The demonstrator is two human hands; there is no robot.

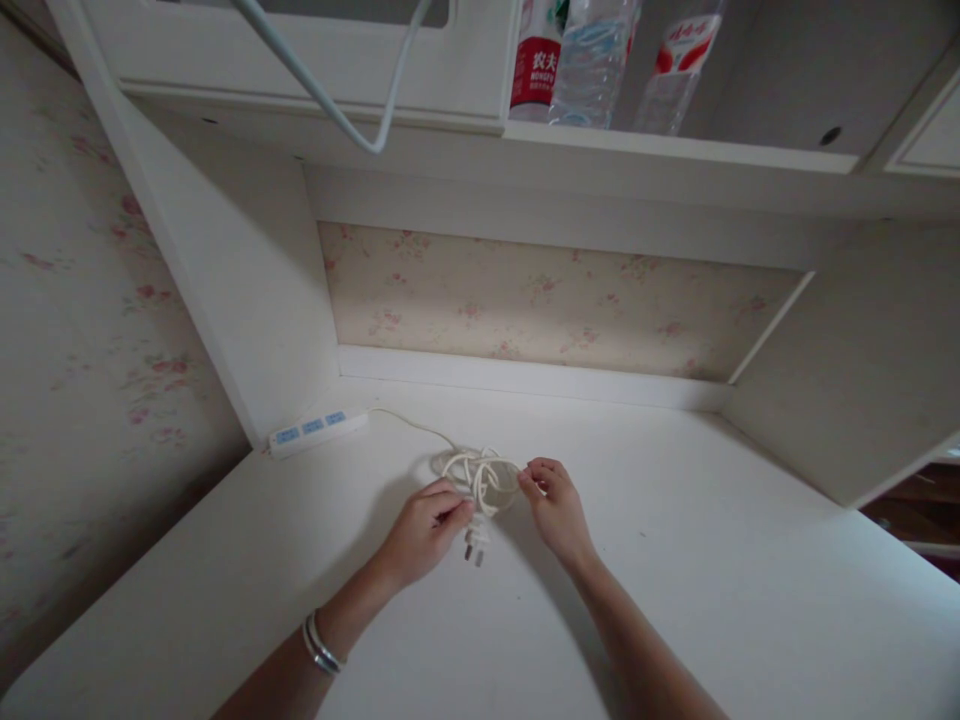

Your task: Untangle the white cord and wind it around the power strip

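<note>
A tangled bundle of white cable (484,474) lies on the white desk (675,560) in front of me. My left hand (421,533) pinches the cable just above its white plug (475,541), whose prongs point toward me. My right hand (555,507) grips the right side of the bundle with curled fingers. A thin stretch of the cable runs left to a white power strip (318,431) with blue sockets, lying at the desk's back left corner. Silver bangles (321,645) circle my left wrist.
A white side panel (225,260) rises at the left and another (862,370) at the right. A shelf above holds water bottles (592,60). A pale cable (330,100) loops down from the top. Flowered wallpaper (540,300) backs the desk.
</note>
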